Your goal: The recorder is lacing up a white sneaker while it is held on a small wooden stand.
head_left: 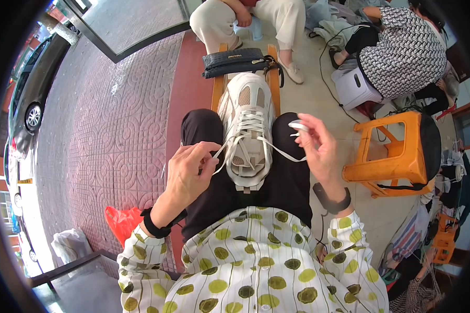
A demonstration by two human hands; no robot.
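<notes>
A beige and white sneaker (263, 99) rests between my knees, its toe pointing away from me. White laces (249, 122) cross its front, and their two ends spread out to either side. My left hand (189, 166) is closed in a pinch on one lace end, left of the shoe's opening. To the right, my right hand (321, 146) pinches the other end, with a white bit of lace bunched at its fingertips. Both lace ends run slack and curved from the shoe to my fingers. Each wrist has a dark band.
A black zip pouch (234, 62) lies across a wooden frame (273, 86) beyond the shoe. Facing me sits a person in pale trousers (214, 23). An orange stool (386, 156) stands right, near another person in a patterned top (407, 55). A red plastic bag (124, 221) lies left.
</notes>
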